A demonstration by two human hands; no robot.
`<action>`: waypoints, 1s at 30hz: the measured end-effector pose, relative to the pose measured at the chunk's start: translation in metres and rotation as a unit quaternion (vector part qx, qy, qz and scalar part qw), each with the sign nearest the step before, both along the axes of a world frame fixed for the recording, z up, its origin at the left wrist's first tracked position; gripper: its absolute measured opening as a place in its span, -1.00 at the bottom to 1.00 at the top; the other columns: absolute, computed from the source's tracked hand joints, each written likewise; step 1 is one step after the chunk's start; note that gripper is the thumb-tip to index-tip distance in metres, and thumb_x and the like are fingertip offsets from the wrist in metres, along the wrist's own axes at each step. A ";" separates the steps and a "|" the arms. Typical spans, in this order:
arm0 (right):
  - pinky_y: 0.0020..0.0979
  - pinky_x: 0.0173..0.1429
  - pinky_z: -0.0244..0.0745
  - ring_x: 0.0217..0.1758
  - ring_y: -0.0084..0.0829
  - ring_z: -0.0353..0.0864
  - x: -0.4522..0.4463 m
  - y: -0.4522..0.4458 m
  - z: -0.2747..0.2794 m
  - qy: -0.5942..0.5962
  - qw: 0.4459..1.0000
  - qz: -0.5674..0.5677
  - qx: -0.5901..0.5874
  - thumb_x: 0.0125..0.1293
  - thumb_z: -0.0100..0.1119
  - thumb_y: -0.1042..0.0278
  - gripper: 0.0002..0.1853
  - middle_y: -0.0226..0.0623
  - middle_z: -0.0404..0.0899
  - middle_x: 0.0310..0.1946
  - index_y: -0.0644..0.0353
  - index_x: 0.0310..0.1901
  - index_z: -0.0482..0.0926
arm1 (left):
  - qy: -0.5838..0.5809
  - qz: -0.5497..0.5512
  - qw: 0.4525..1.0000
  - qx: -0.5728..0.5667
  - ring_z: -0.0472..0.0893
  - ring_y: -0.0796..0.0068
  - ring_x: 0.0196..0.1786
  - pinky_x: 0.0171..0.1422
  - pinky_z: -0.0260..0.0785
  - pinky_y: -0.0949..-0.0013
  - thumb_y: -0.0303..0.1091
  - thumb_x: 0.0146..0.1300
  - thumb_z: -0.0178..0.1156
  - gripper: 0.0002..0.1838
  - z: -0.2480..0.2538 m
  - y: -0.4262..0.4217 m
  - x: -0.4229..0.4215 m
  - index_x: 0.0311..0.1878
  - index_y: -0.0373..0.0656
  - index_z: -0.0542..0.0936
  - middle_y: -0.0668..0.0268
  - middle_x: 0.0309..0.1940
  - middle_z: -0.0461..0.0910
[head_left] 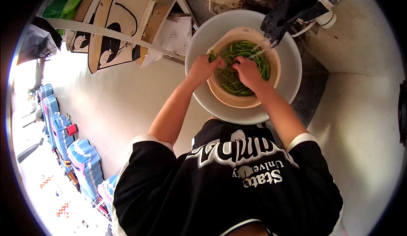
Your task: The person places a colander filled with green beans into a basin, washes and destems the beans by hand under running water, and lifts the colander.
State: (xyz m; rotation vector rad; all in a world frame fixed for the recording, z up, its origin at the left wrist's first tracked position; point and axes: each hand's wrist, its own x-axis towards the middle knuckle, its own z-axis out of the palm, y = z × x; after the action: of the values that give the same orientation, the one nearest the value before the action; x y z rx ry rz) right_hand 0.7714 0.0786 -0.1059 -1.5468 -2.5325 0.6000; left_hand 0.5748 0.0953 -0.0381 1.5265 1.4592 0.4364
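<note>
Long green vegetables (262, 66), perhaps peppers or beans, lie in water inside a beige basin (276, 68). That basin sits within a larger grey-white tub (292, 62). My left hand (204, 69) is at the beige basin's left rim, its fingers closed on a green piece that shows above them. Over the middle of the vegetables, my right hand (247, 69) has its fingers bent together at the water; what they hold, if anything, is hidden. Water runs down into the basin from the upper right, below a dark cloth-like covering (282, 22).
A pipe fitting (328, 17) and white cord are at the wall, upper right. Cardboard with black drawings (121, 19) rests on a white-framed rack, upper left. Blue-covered items (85, 164) line the left side. A red object (71, 129) is among them.
</note>
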 end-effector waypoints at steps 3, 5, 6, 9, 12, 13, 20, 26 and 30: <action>-0.28 -0.04 0.38 -0.14 -0.22 0.51 0.004 0.006 0.017 0.161 0.985 -0.023 -0.058 0.24 0.04 0.39 -0.80 -0.13 0.52 -0.16 0.22 -0.12 0.51 | 0.095 -0.088 0.976 0.175 0.54 0.09 -0.40 -0.26 0.36 0.13 -0.13 0.27 -0.02 -0.70 -0.010 -0.003 -0.004 -0.21 -0.10 0.60 0.04 -0.50 0.54; -0.33 -0.12 0.40 -0.26 -0.22 0.55 0.007 0.010 0.036 0.307 0.918 -0.096 -0.231 0.25 0.04 0.39 -0.80 -0.12 0.56 -0.25 0.26 -0.12 0.49 | 0.147 -0.119 0.953 0.238 0.55 0.05 -0.34 -0.23 0.37 0.13 -0.13 0.27 -0.02 -0.70 -0.008 -0.006 -0.005 -0.15 -0.10 0.57 -0.01 -0.45 0.55; -0.34 -0.16 0.39 -0.29 -0.23 0.55 0.009 0.010 0.041 0.333 0.910 -0.103 -0.225 0.25 0.05 0.37 -0.79 -0.12 0.56 -0.27 0.28 -0.13 0.48 | 0.162 -0.121 0.953 0.226 0.55 0.04 -0.33 -0.22 0.37 0.13 -0.14 0.27 -0.01 -0.70 -0.004 -0.006 -0.003 -0.13 -0.11 0.56 -0.03 -0.44 0.54; -0.33 -0.21 0.39 -0.34 -0.21 0.55 0.016 0.009 0.052 0.371 0.896 -0.137 -0.199 0.25 0.07 0.32 -0.75 -0.10 0.57 -0.33 0.31 -0.13 0.46 | 0.104 -0.054 0.988 0.100 0.55 0.00 -0.29 -0.19 0.37 0.10 -0.16 0.26 0.02 -0.71 0.016 -0.002 0.007 -0.14 -0.15 0.54 -0.08 -0.43 0.53; -0.29 -0.18 0.38 -0.30 -0.17 0.55 0.018 0.012 0.060 0.330 0.914 -0.177 -0.154 0.24 0.09 0.26 -0.71 -0.06 0.56 -0.32 0.31 -0.12 0.46 | 0.010 0.003 0.999 0.043 0.54 -0.06 -0.26 -0.19 0.36 0.08 -0.14 0.23 0.06 -0.69 0.036 -0.004 0.020 -0.17 -0.20 0.52 -0.10 -0.43 0.53; -0.28 -0.17 0.38 -0.29 -0.16 0.55 0.018 0.013 0.062 0.318 0.921 -0.181 -0.134 0.24 0.09 0.25 -0.70 -0.05 0.56 -0.31 0.31 -0.11 0.46 | -0.019 0.014 0.999 0.043 0.53 -0.09 -0.26 -0.19 0.36 0.07 -0.13 0.23 0.07 -0.68 0.040 -0.005 0.023 -0.18 -0.23 0.51 -0.11 -0.44 0.52; -0.45 -0.14 0.33 -0.28 -0.46 0.42 0.018 0.011 0.087 0.319 0.936 -0.106 -0.102 0.32 0.01 0.27 -0.75 -0.29 0.48 -0.35 0.27 -0.09 0.43 | 0.002 -0.008 0.994 0.109 0.56 0.13 -0.33 -0.21 0.37 0.23 -0.09 0.23 0.09 -0.60 0.014 0.002 0.024 -0.16 -0.31 0.50 0.01 -0.45 0.55; -0.35 -0.08 0.37 -0.20 -0.25 0.52 0.016 0.008 0.100 0.291 0.939 -0.062 -0.170 0.31 -0.01 0.26 -0.73 -0.13 0.53 -0.29 0.28 -0.08 0.42 | -0.029 -0.044 0.998 -0.017 0.50 0.46 -0.42 -0.32 0.33 0.37 -0.11 0.27 0.06 -0.64 0.036 0.007 0.017 -0.18 -0.29 0.50 0.29 -0.49 0.53; -0.51 -0.06 0.32 -0.24 -0.50 0.45 0.011 0.002 0.090 0.455 0.829 -0.103 -0.307 0.35 -0.05 0.28 -0.77 -0.30 0.47 -0.39 0.23 -0.09 0.43 | -0.249 0.018 0.954 -0.167 0.32 0.62 -0.57 -0.52 0.13 0.53 -0.14 0.30 0.03 -0.72 0.039 0.007 0.014 -0.25 -0.20 0.47 0.42 -0.60 0.39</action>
State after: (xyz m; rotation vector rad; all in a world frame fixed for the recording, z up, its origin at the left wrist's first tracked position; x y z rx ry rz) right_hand 0.7822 0.0805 -0.0162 -1.1647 -1.4754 1.7251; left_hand 0.5883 0.1020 0.0005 1.0271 1.0960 0.5210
